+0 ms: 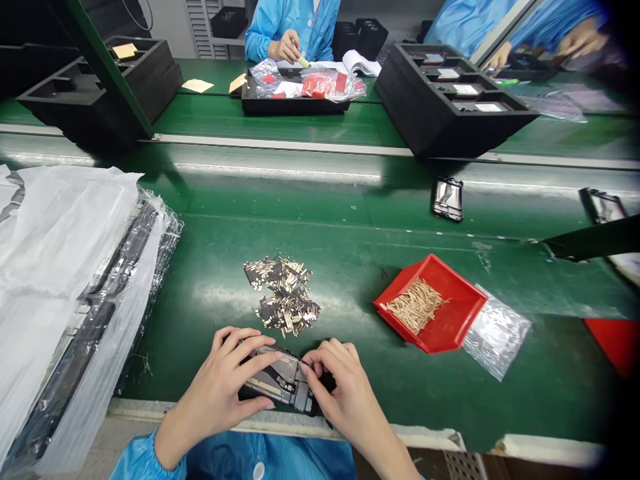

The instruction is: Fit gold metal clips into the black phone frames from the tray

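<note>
The phone, with its inner parts uncovered, lies flat on the green bench close to its near edge, just in front of my body. My left hand is clamped on it: the fingers reach over the far side and the thumb presses the near side, I think so that the phone does not slide or turn. My right hand is at the other end of the phone, with thumb and forefinger brought close together at its edge. Whether a small piece is between these fingertips, I cannot tell, because the hand itself covers this place.

Just beyond the phone there are two heaps of small dark and gold strips, touching each other; they lie probably so near in order to be easy to take. To the right, the red tray keeps thin gold pieces together within its walls, which should prevent them from scattering. It stands beside a clear plastic bag. On the left, white sheets cover a stack of dark trays, perhaps for protection from dust. Across the bench, a co-worker in a blue sleeve sits behind a shallow black box.
</note>
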Tool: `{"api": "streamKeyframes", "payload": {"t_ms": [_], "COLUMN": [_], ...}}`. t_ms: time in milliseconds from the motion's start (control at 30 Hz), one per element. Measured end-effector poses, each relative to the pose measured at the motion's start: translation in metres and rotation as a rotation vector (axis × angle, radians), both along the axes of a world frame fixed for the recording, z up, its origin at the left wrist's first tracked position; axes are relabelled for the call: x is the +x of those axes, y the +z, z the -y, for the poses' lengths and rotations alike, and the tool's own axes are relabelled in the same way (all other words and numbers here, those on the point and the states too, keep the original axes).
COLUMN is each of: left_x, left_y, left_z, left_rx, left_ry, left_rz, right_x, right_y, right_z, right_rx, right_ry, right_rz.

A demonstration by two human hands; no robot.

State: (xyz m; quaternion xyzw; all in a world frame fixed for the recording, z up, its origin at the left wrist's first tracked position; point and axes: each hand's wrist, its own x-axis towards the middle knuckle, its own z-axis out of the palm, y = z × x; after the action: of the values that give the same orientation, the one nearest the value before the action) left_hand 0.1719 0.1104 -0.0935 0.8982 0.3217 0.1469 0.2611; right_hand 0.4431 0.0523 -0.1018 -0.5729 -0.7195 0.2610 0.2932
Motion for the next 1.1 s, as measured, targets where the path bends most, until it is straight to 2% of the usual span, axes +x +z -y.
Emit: {"api": "streamKeyframes", "payload": {"t_ms": [200, 333, 400, 500, 600, 667, 767, 933, 1033, 1100], "left_x": [-0.001, 0.001, 0.002, 0.003, 0.006, 0.010, 0.017, 0.026, 0.029, 0.029], "left_y": [-0.002, 0.001, 0.005, 0.011, 0.015, 0.018, 0.022, 0.028, 0.030, 0.031], "left_z": [-0.002, -0.005, -0.004, 0.003, 0.011, 0.015, 0.019, 0.022, 0.025, 0.028], "left_rx": [0.017, 0.024, 0.063, 0.153, 0.198, 0.222, 0.221, 0.076, 0.034, 0.019], "left_ry": [-0.016, -0.031, -0.022, -0.014, 0.000, 0.025, 0.081, 0.159, 0.184, 0.200], "left_rz": [-0.003, 0.055, 0.152, 0.285, 0.295, 0.285, 0.298, 0.214, 0.172, 0.137], "right_x": [-0.002, -0.007, -0.009, -0.012, -0.014, -0.014, -0.012, -0.008, -0.010, -0.008], "right_y": [-0.005, -0.006, -0.003, 0.007, 0.015, 0.016, 0.016, 0.016, 0.014, 0.013], "right_z": [0.002, 0.010, 0.015, 0.020, 0.022, 0.022, 0.021, 0.017, 0.015, 0.013], "right_rx": [0.130, 0.127, 0.064, -0.137, -0.383, -0.473, -0.508, -0.595, -0.545, -0.526], "right_ry": [0.029, -0.075, -0.137, -0.136, -0.164, -0.221, -0.271, -0.247, -0.309, -0.294], "right_rz": [0.040, 0.057, 0.000, -0.201, -0.472, -0.608, -0.696, -0.769, -0.789, -0.767]}}
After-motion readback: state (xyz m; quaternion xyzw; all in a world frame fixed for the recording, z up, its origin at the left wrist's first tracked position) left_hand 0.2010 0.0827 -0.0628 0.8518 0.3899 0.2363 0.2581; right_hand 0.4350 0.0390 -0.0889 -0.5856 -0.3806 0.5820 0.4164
